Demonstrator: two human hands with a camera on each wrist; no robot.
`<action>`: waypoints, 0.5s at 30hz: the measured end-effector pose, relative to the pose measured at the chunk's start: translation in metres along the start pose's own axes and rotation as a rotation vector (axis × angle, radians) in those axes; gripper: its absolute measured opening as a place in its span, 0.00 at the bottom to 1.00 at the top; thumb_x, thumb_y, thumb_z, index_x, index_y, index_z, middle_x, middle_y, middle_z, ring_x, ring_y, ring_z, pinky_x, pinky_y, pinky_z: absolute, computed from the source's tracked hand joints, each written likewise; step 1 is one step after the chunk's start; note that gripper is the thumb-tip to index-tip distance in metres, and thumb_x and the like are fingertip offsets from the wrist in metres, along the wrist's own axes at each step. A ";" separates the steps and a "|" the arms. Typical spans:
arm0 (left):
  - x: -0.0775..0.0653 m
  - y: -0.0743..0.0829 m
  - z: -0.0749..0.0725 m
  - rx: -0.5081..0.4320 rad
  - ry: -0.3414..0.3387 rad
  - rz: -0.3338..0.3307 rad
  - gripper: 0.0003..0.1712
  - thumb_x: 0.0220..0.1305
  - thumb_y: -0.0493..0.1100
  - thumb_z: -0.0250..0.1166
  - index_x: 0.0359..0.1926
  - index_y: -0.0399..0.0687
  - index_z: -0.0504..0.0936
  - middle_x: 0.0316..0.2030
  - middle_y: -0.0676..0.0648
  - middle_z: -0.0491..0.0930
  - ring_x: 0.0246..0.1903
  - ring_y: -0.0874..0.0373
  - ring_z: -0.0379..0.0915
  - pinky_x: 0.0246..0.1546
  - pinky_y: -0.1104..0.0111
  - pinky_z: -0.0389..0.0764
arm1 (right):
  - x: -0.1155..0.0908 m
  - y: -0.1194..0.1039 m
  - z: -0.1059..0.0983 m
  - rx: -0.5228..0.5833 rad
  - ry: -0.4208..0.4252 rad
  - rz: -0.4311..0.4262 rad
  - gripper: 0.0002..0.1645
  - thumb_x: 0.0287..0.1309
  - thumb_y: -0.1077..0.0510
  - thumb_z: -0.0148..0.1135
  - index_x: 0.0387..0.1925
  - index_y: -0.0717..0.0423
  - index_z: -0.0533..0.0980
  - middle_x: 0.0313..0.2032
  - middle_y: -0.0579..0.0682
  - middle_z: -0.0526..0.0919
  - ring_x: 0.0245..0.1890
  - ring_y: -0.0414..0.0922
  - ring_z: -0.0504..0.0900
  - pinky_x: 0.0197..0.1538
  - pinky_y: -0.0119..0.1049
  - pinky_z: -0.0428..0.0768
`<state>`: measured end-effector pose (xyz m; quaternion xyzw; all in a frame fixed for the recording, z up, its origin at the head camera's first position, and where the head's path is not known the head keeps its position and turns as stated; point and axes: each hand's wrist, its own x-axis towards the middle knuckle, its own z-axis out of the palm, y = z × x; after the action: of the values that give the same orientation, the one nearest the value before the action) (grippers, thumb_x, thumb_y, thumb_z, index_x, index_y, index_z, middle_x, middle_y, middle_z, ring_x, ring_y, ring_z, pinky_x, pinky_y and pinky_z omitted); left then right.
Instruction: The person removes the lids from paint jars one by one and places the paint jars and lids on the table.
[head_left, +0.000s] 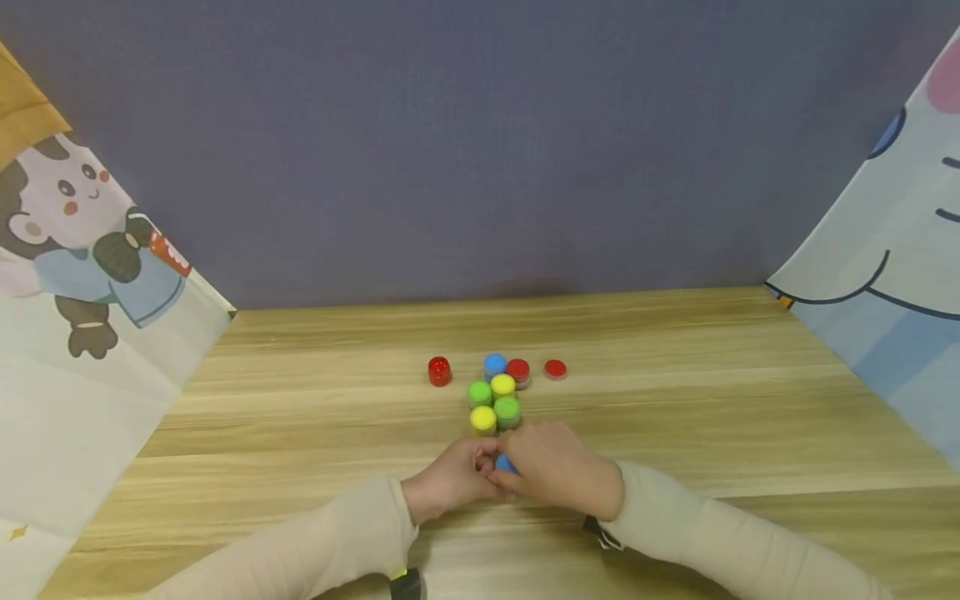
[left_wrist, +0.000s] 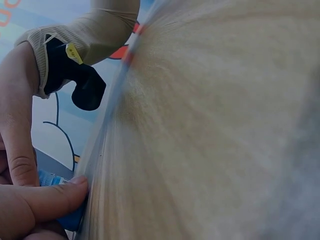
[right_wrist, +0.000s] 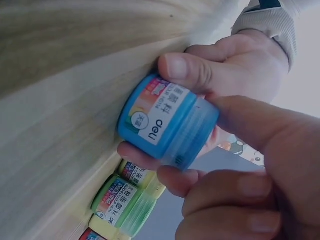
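Note:
A small blue paint jar (right_wrist: 165,120) with a white printed label stands on the table between both hands. The left hand (head_left: 450,482) grips its lower body, thumb on one side and fingers on the other. From above, the right hand (head_left: 562,471) pinches the ribbed lid (right_wrist: 192,132) between thumb and fingers. In the head view the hands cover most of this jar, leaving a bit of its blue top (head_left: 506,463) showing. The lid sits on the jar; whether it is loose cannot be told.
Just beyond the hands, closed jars stand grouped: yellow (head_left: 483,420), green (head_left: 507,411), another blue (head_left: 495,366) and red (head_left: 517,372) among them. An uncovered red jar (head_left: 439,372) stands left of them. A flat red lid (head_left: 556,369) lies to the right.

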<state>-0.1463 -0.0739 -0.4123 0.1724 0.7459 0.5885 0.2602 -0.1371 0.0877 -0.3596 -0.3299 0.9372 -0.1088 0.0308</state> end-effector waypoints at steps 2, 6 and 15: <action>0.000 0.000 0.001 -0.002 -0.004 0.008 0.24 0.45 0.25 0.70 0.47 0.36 0.79 0.16 0.54 0.73 0.17 0.67 0.64 0.20 0.79 0.65 | 0.000 0.000 -0.001 0.012 -0.018 -0.006 0.21 0.56 0.51 0.62 0.13 0.49 0.65 0.12 0.40 0.61 0.12 0.34 0.59 0.15 0.27 0.58; 0.000 0.002 0.002 -0.011 -0.010 0.017 0.24 0.46 0.25 0.70 0.48 0.35 0.79 0.17 0.54 0.73 0.18 0.67 0.65 0.21 0.79 0.65 | 0.000 0.000 -0.003 0.019 -0.046 -0.009 0.22 0.57 0.51 0.62 0.13 0.49 0.66 0.13 0.40 0.61 0.13 0.34 0.60 0.15 0.27 0.59; 0.000 0.000 0.001 -0.002 0.004 0.015 0.24 0.46 0.25 0.70 0.48 0.36 0.79 0.15 0.54 0.71 0.17 0.67 0.63 0.19 0.79 0.64 | 0.002 0.001 -0.002 -0.013 -0.057 -0.036 0.22 0.57 0.49 0.62 0.13 0.48 0.66 0.12 0.40 0.60 0.12 0.34 0.58 0.15 0.26 0.59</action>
<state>-0.1455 -0.0734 -0.4121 0.1767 0.7442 0.5917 0.2545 -0.1395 0.0872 -0.3573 -0.3500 0.9305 -0.0939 0.0535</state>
